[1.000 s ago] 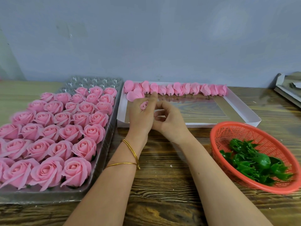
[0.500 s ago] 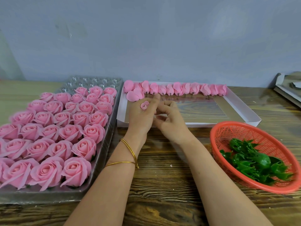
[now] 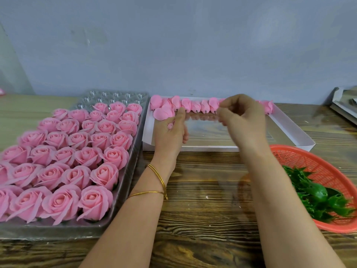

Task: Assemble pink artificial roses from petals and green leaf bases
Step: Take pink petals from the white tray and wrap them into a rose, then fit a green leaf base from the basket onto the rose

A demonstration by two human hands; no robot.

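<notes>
With the left hand (image 3: 170, 132) clasping a small pink rose bud (image 3: 170, 125) at frame centre, the right hand (image 3: 242, 120), fingers curled at the petal row (image 3: 195, 106) in the white box (image 3: 289, 130) but blurred so its grip is unclear, should pinch one petal cleanly.

A wooden desk (image 3: 202, 190) with dark, streaked grain is carrying everything. Behind it a plain grey-blue wall (image 3: 183, 45) is filling the upper half of the view. At the far right edge, a stack of flat grey-and-white boards or trays (image 3: 345, 107) is lying on the desk, cut off by the frame.
</notes>
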